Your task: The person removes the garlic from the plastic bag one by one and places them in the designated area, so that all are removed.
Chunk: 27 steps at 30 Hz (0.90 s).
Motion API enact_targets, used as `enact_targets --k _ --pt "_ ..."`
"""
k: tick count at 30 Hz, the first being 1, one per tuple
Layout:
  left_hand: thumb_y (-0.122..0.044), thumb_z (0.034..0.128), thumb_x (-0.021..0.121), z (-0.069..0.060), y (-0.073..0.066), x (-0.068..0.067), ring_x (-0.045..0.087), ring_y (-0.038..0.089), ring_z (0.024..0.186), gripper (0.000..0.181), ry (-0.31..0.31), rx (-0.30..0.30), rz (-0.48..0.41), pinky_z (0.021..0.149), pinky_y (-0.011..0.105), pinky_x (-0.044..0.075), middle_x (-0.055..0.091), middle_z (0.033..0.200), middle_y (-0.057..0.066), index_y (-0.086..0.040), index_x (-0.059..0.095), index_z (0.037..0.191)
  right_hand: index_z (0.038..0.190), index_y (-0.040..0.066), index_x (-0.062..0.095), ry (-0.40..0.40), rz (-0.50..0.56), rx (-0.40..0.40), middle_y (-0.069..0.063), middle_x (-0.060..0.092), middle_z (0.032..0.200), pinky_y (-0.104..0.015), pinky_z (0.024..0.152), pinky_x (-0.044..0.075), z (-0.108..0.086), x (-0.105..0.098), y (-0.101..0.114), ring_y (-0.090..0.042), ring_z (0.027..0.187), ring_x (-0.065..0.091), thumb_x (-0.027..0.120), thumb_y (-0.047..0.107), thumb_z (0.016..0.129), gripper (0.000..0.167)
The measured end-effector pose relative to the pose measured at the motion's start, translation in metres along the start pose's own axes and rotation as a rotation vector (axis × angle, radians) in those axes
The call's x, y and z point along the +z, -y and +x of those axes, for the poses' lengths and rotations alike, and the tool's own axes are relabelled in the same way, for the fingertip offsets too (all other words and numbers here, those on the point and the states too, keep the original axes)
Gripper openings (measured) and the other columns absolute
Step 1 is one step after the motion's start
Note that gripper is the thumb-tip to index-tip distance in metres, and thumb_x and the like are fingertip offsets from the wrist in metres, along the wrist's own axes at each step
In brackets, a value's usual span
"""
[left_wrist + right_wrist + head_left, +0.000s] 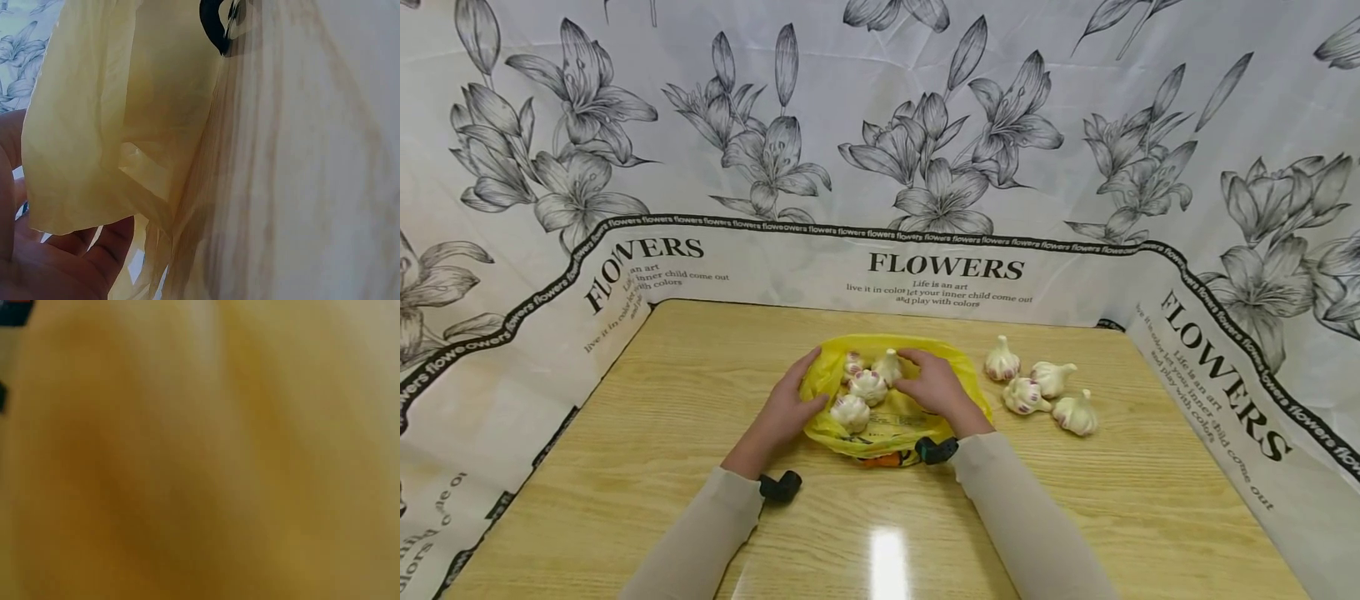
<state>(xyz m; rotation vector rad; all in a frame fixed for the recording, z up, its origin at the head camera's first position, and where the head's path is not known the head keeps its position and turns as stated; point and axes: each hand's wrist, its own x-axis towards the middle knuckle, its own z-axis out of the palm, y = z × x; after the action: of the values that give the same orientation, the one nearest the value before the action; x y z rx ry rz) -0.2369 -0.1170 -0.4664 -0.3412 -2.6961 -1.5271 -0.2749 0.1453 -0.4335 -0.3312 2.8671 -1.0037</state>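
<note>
A yellow plastic bag [962, 358] lies spread wide at its mouth on the table, with several garlic bulbs [868, 387] inside it. At the bag's left rim, my left hand [788, 404] grips the plastic; the left wrist view has the fingers [115, 247] curled at the bag's edge. My right hand [938, 385] reaches over the bag's right side and holds a garlic bulb [889, 367] at its fingertips, inside the bag. Yellow plastic [206, 450] fills the right wrist view in a blur and hides that hand there.
To the right of the bag, several more garlic bulbs [1022, 395] sit grouped on the wooden table [1120, 500]. A flower-printed cloth [940, 292] hangs around the table's back and sides. Dark wrist cameras [781, 487] are strapped near both sleeves.
</note>
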Motion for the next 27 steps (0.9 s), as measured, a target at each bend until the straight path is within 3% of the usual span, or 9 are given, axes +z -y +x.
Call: enact_targets --k 1,4,7,11,19,22,27 --pt "-0.020 0.0927 0.063 0.0000 -0.0001 -0.0001 0.024 0.030 0.147 0.075 0.000 0.003 0.000 0.118 0.051 0.024 0.024 0.160 0.004 -0.031 0.021 0.155 0.146 0.018 0.044 0.005 -0.001 0.002 -0.011 0.046 0.148 -0.034 0.055 0.044 0.0008 0.0004 0.0005 -0.018 0.048 0.041 0.065 0.030 0.090 0.061" --pt "-0.019 0.0925 0.063 0.0000 -0.0009 -0.0004 0.025 0.031 0.147 0.076 0.002 0.011 0.001 0.117 0.051 0.025 0.024 0.160 0.005 -0.031 0.021 0.155 0.147 0.018 0.043 0.009 -0.014 0.005 -0.010 0.045 0.149 -0.035 0.062 0.044 0.0028 0.0018 0.0016 -0.021 0.059 0.050 0.064 0.032 0.090 0.062" --pt "-0.019 0.0924 0.063 -0.0001 -0.0015 -0.0005 0.025 0.031 0.147 0.076 0.004 0.017 -0.006 0.117 0.051 0.025 0.025 0.160 0.005 -0.030 0.021 0.155 0.148 0.017 0.041 0.012 -0.010 -0.001 -0.011 0.044 0.150 -0.041 0.079 0.046 0.0043 0.0037 0.0016 -0.029 0.094 0.060 0.063 0.034 0.091 0.064" --pt "-0.018 0.0924 0.063 0.0002 -0.0009 -0.0004 0.025 0.031 0.147 0.076 0.005 0.021 -0.013 0.117 0.051 0.026 0.024 0.160 0.005 -0.029 0.021 0.155 0.150 0.021 0.039 0.022 0.036 0.002 -0.008 0.042 0.152 -0.050 0.092 0.045 0.0066 0.0064 0.0003 -0.033 0.124 0.051 0.061 0.034 0.092 0.063" --pt "-0.019 0.0919 0.063 0.0015 0.0017 0.0003 0.026 0.030 0.146 0.076 0.005 0.018 -0.023 0.116 0.051 0.027 0.025 0.160 0.005 -0.029 0.022 0.155 0.146 0.025 0.043 0.033 0.059 -0.014 -0.006 0.042 0.151 -0.052 0.096 0.045 0.0100 0.0088 -0.0011 -0.034 0.131 0.046 0.059 0.032 0.094 0.055" --pt "-0.019 0.0918 0.063 0.0013 0.0014 0.0002 0.026 0.030 0.147 0.076 0.003 0.012 -0.020 0.117 0.051 0.026 0.025 0.160 0.005 -0.030 0.022 0.155 0.146 0.026 0.043 0.045 0.054 -0.038 -0.007 0.040 0.152 -0.057 0.105 0.039 0.0098 0.0086 -0.0003 -0.035 0.138 0.039 0.060 0.029 0.094 0.055" --pt "-0.018 0.0918 0.063 0.0006 -0.0005 -0.0003 0.025 0.030 0.147 0.076 0.002 0.007 -0.015 0.117 0.051 0.026 0.025 0.160 0.006 -0.030 0.022 0.155 0.145 0.025 0.045 0.064 0.025 -0.087 -0.009 0.039 0.153 -0.058 0.109 0.033 0.0098 0.0085 0.0010 -0.035 0.141 0.035 0.059 0.023 0.094 0.053"
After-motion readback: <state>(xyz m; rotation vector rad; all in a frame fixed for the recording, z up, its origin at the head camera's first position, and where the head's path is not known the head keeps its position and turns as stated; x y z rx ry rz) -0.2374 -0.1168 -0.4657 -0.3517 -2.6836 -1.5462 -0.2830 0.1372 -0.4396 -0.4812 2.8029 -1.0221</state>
